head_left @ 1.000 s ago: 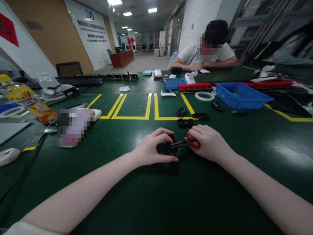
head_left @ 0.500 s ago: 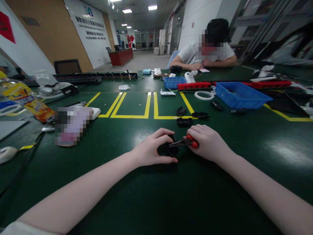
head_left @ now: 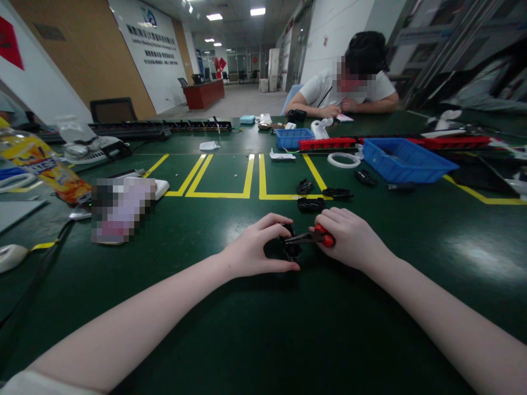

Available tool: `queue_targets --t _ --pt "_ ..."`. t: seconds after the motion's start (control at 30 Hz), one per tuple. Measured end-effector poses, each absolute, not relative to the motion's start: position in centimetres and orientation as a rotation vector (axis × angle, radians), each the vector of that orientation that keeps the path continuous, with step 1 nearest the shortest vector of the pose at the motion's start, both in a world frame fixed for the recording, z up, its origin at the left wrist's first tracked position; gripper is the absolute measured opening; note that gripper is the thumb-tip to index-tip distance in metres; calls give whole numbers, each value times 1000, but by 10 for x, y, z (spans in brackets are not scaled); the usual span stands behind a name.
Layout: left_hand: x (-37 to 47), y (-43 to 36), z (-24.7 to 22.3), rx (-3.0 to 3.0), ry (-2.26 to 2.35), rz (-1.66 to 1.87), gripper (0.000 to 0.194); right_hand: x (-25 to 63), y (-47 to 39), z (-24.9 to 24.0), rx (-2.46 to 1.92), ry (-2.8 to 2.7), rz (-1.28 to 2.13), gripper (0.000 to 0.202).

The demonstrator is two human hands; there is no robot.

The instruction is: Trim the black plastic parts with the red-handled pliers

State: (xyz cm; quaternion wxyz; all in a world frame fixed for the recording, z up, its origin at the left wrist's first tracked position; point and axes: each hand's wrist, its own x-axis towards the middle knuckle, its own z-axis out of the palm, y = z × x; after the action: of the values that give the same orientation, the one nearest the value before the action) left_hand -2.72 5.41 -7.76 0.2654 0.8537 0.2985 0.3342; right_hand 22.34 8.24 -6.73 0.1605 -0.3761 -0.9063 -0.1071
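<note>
My left hand (head_left: 259,247) grips a small black part (head_left: 292,250) between thumb and fingers, just above the green table (head_left: 263,323). My right hand (head_left: 349,238) is closed round the red handles of a pair of needle-nose pliers (head_left: 309,237). The jaws point left and meet the upper area of the black part; whether they clamp anything there is too small to tell. Just beyond my hands lie several black plastic pieces, among them one long piece (head_left: 311,204) and a ribbed one (head_left: 304,186).
Yellow tape (head_left: 218,196) marks the table. To the right stands a blue bin (head_left: 407,162), beside a white ring (head_left: 343,160). At left are a phone (head_left: 123,211) and a drink bottle (head_left: 47,167). Across the table a person (head_left: 343,88) sits leaning on their forearms.
Almost nothing differs. My hands and the pliers keep their places at the black part, with only a slight shift of the fingers and the view.
</note>
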Motion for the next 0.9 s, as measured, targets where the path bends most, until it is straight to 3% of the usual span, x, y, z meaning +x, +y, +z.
queue_targets --t 0.9 --pt "-28 57 -79 2304 804 872 41 223 85 -74 -1015 -2577 -360 4"
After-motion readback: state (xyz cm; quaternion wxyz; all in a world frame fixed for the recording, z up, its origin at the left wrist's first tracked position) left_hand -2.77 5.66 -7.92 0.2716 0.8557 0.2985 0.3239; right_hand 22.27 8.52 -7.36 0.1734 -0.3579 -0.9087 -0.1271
